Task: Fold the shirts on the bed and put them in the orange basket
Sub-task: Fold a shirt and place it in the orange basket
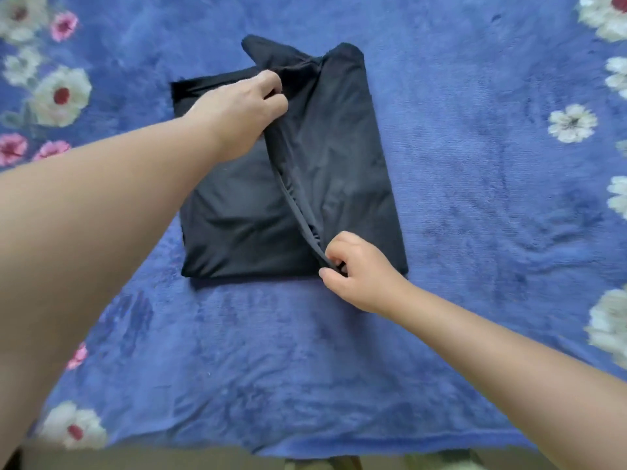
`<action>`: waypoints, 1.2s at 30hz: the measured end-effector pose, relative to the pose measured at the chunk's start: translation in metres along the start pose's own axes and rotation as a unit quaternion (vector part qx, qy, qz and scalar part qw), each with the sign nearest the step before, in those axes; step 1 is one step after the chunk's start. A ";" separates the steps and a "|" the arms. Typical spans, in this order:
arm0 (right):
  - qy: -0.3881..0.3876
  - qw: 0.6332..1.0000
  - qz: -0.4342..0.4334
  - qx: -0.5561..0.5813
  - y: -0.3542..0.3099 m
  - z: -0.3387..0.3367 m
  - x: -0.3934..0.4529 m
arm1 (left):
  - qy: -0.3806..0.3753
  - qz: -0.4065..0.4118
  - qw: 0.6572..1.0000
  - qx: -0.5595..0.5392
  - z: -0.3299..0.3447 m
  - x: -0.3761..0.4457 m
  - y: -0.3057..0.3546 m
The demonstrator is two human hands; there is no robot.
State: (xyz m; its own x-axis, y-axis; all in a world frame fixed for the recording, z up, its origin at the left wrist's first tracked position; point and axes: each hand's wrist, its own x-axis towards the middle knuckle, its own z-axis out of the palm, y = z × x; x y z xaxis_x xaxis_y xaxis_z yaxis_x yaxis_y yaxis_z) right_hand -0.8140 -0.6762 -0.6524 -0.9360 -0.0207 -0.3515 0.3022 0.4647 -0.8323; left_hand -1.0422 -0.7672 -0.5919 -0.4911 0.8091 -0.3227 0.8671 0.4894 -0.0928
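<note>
Left hand grip pinching black shirt fold, right hand too — fingers curled

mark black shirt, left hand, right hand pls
black shirt (342, 137): head view, on the folded-over right panel.
left hand (242, 111): head view, back of the hand.
right hand (359, 271): head view, back of the hand.

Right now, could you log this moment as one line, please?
fold underway | left hand and right hand pinch black shirt flap edge | basket unseen
</note>
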 end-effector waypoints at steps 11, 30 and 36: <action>0.126 0.987 -0.023 -0.094 -0.061 0.112 0.054 | 0.031 0.089 0.995 0.012 0.057 -0.040 -0.114; 0.129 0.974 -0.066 -0.175 -0.066 0.181 0.095 | -0.043 0.018 0.999 -0.022 0.124 -0.055 -0.179; 0.035 0.935 -0.200 -0.290 -0.049 0.162 0.071 | 0.040 0.030 0.997 -0.063 0.150 -0.081 -0.155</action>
State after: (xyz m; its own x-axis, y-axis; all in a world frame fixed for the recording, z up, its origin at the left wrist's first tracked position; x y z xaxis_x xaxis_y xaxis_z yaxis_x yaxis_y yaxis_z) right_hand -0.8662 -0.8436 -0.7058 -0.9689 -0.2470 -0.0148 -0.2049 0.8344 -0.5116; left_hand -1.1239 -0.9577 -0.6929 -0.4487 0.8589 -0.2469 0.8801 0.4726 0.0447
